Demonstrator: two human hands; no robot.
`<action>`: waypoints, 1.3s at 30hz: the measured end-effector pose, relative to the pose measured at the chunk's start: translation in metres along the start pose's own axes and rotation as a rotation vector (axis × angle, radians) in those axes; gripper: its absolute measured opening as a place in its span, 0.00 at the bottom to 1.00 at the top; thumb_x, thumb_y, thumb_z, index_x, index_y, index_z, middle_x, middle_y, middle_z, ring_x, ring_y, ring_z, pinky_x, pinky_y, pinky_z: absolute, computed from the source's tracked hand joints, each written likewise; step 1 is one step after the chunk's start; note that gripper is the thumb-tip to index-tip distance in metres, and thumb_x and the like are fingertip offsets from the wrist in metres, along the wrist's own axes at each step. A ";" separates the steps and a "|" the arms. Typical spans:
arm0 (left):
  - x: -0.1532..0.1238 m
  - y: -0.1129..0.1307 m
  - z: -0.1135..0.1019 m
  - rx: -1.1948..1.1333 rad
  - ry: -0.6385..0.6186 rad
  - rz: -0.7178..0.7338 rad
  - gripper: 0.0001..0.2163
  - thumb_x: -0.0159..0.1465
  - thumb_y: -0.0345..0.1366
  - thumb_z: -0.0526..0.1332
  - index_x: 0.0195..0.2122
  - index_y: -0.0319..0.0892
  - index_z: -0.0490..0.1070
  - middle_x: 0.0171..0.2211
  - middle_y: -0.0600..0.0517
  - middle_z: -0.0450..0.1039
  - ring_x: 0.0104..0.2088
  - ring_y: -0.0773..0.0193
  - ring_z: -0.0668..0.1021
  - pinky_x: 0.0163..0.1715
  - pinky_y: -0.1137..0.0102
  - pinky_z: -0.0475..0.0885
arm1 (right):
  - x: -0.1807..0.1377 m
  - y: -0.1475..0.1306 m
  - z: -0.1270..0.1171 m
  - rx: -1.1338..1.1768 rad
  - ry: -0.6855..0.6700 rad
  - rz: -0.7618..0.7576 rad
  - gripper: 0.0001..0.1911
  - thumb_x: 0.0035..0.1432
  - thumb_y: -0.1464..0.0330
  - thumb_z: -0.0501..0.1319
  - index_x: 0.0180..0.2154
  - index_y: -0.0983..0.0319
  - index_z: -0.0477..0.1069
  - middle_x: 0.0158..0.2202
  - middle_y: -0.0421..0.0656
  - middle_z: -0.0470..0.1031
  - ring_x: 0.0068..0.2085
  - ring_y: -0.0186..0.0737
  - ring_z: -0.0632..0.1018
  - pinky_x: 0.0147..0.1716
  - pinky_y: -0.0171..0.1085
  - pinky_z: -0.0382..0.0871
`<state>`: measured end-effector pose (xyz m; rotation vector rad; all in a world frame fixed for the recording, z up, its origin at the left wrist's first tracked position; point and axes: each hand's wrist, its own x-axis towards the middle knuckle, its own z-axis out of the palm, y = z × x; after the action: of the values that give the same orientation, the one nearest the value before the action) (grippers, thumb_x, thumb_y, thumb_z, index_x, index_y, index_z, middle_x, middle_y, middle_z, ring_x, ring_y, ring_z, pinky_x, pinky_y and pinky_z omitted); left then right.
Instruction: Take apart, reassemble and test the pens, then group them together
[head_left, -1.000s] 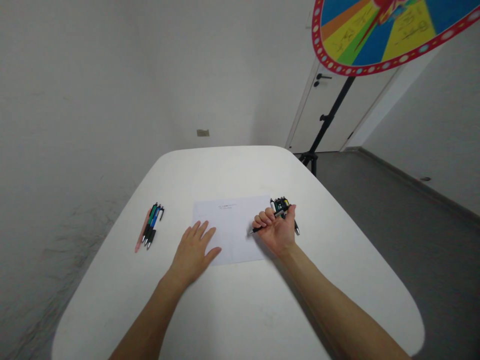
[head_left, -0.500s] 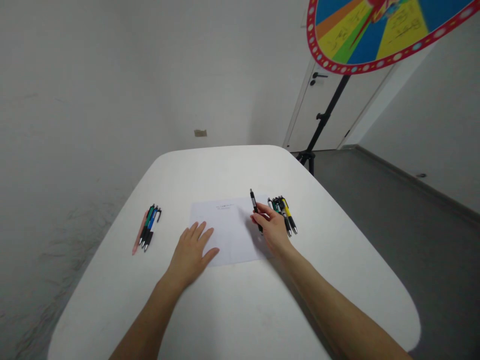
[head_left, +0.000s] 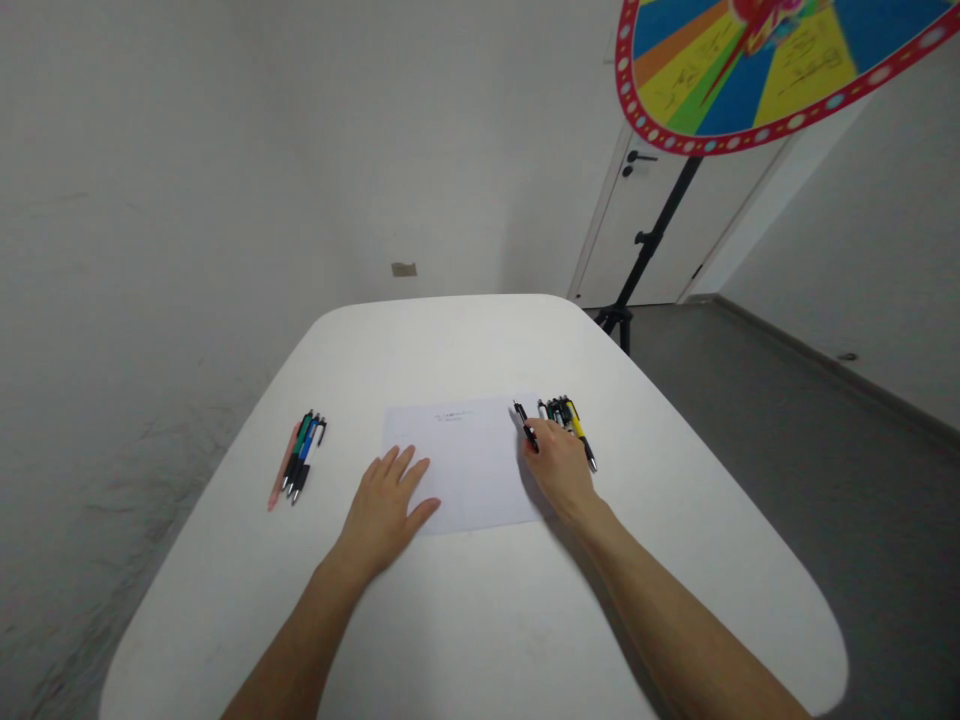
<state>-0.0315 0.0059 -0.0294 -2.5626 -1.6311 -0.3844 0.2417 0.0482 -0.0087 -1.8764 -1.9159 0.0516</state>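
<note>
My left hand [head_left: 386,505] lies flat with fingers spread on the lower left part of a white sheet of paper [head_left: 472,470]. Two short lines of small dark marks run near the top of the sheet. Over its right edge, my right hand [head_left: 559,465] is closed on a black pen [head_left: 526,425], whose upper end points up and to the left. The fingertips are partly hidden behind the back of that hand. Just beyond it rests a bunch of pens [head_left: 576,425] with black, green, white and yellow barrels, partly covered by the hand.
A second group of pens [head_left: 300,455], pink, green, blue and white, lies on the left of the white table [head_left: 450,340]. Behind the table, a colourful prize wheel [head_left: 750,80] stands on a black tripod [head_left: 649,245] before a white door [head_left: 675,230].
My right hand has moved right and turned palm down with the black pen, closer to the bunch of pens. The left hand has stayed flat on the paper.
</note>
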 end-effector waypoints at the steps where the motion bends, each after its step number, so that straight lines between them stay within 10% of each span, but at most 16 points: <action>1: 0.000 0.000 0.000 0.004 -0.005 -0.002 0.24 0.68 0.50 0.54 0.60 0.43 0.67 0.63 0.42 0.64 0.64 0.46 0.65 0.61 0.48 0.62 | 0.000 -0.001 -0.002 -0.057 -0.025 -0.003 0.11 0.58 0.76 0.54 0.38 0.63 0.74 0.38 0.51 0.79 0.39 0.47 0.78 0.39 0.41 0.66; 24: 0.002 -0.010 -0.013 -0.072 0.066 -0.004 0.18 0.67 0.43 0.56 0.54 0.41 0.71 0.57 0.43 0.72 0.57 0.52 0.72 0.58 0.55 0.68 | -0.006 0.000 -0.005 -0.246 0.012 -0.052 0.12 0.61 0.76 0.53 0.38 0.64 0.75 0.41 0.52 0.77 0.40 0.50 0.77 0.35 0.42 0.65; 33: 0.000 -0.058 -0.047 0.146 0.343 -0.539 0.14 0.66 0.41 0.53 0.42 0.40 0.76 0.40 0.42 0.77 0.43 0.48 0.76 0.43 0.55 0.70 | -0.010 -0.010 -0.007 -0.140 0.063 -0.094 0.09 0.62 0.70 0.56 0.39 0.61 0.76 0.42 0.48 0.79 0.38 0.43 0.77 0.34 0.38 0.63; 39: -0.005 -0.067 -0.059 0.359 0.090 -0.806 0.16 0.65 0.43 0.54 0.43 0.38 0.75 0.41 0.40 0.73 0.45 0.45 0.74 0.39 0.59 0.67 | -0.014 -0.011 -0.001 -0.052 0.113 -0.168 0.11 0.63 0.67 0.56 0.40 0.62 0.76 0.39 0.47 0.79 0.37 0.42 0.78 0.34 0.37 0.63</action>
<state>-0.1033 0.0183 0.0214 -1.5334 -2.3678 -0.2087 0.2314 0.0338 -0.0077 -1.7049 -2.0058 -0.1552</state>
